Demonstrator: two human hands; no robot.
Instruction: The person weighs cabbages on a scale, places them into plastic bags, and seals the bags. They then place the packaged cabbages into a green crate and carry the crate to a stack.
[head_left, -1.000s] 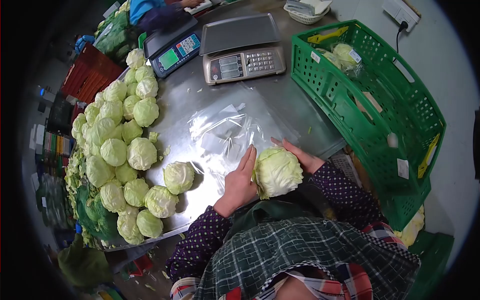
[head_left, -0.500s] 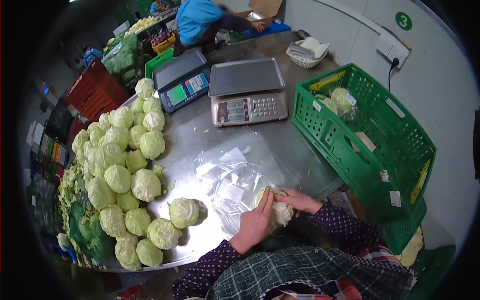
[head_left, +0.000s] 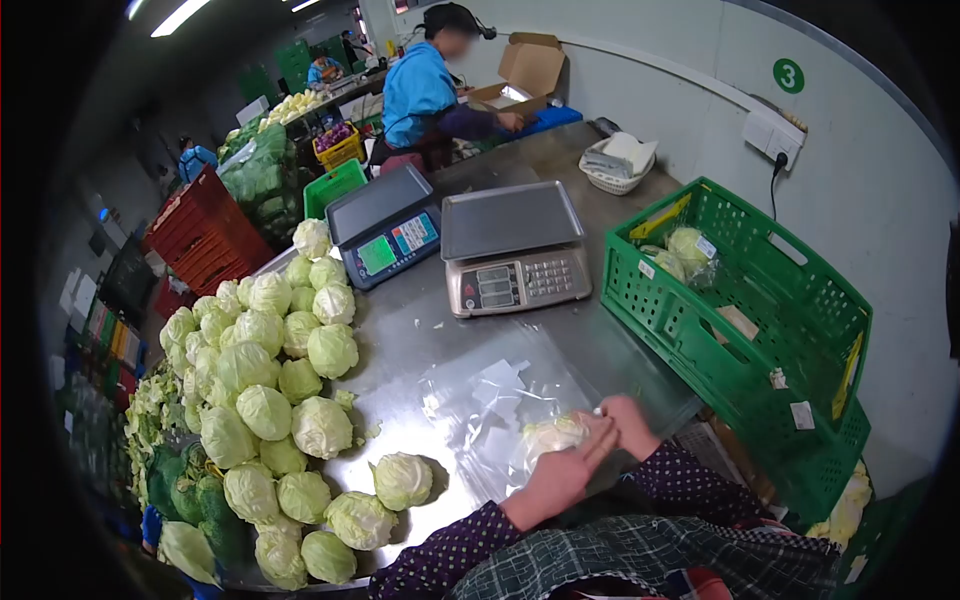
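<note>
A pale green cabbage (head_left: 548, 436) wrapped in a clear plastic bag rests at the near edge of the steel table (head_left: 420, 335). My left hand (head_left: 562, 473) lies over its near side and grips it. Beside it, my right hand (head_left: 627, 422) holds the cabbage's right side, fingers closed on the bag. Both arms wear dark dotted sleeves. A stack of clear plastic bags (head_left: 490, 390) lies flat on the table just beyond the cabbage.
A large heap of loose cabbages (head_left: 265, 400) covers the table's left side. Two scales (head_left: 512, 247) (head_left: 385, 238) stand at the back. A green crate (head_left: 740, 330) with bagged cabbages sits right. A person in blue (head_left: 425, 90) works at a cardboard box behind.
The view has tilted up. The cabbage went from bare between my hands into the clear bag, and my hands closed in over it at the table's near edge.
</note>
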